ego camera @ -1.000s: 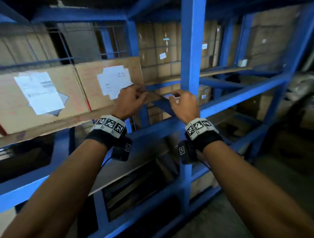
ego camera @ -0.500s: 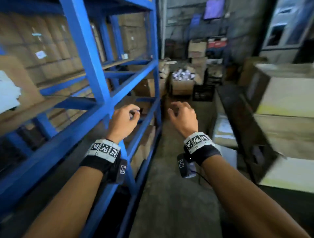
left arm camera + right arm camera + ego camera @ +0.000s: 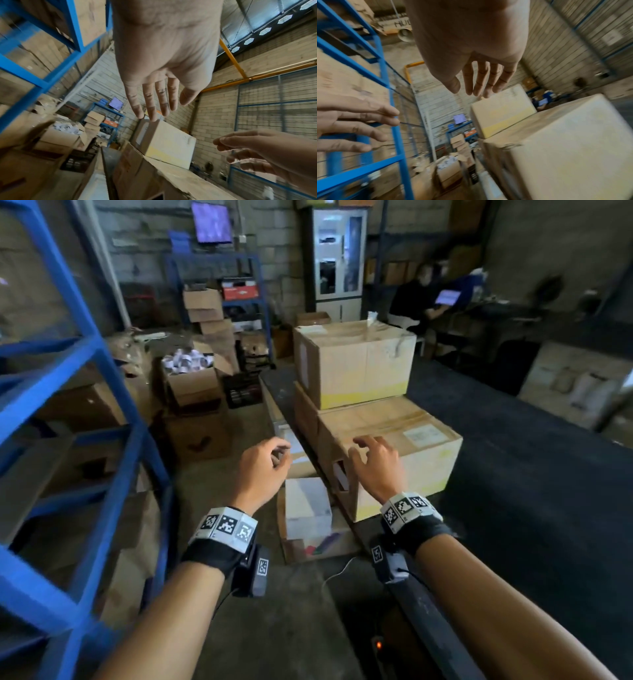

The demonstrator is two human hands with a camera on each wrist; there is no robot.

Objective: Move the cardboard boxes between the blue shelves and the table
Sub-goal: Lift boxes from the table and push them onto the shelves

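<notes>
1. Hands have left the blue shelves [image 3: 102, 392], now off to the left, and face the worktop [image 3: 534, 474]; judged, a pick-up comes next.
2. Left hand [image 3: 263, 470] and right hand [image 3: 375, 465] hang empty, fingers loosely apart, above the lower box [image 3: 411, 460].
3. Upper box [image 3: 356, 364] sits on it: matte brown cardboard, square-edged, taped seams, yellow-tinted base.

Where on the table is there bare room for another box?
Bare dark table stretches right of the two stacked boxes: large box under small box. The table's left edge is crowded; cartons fill the floor beside it. Both hands are empty.
</notes>
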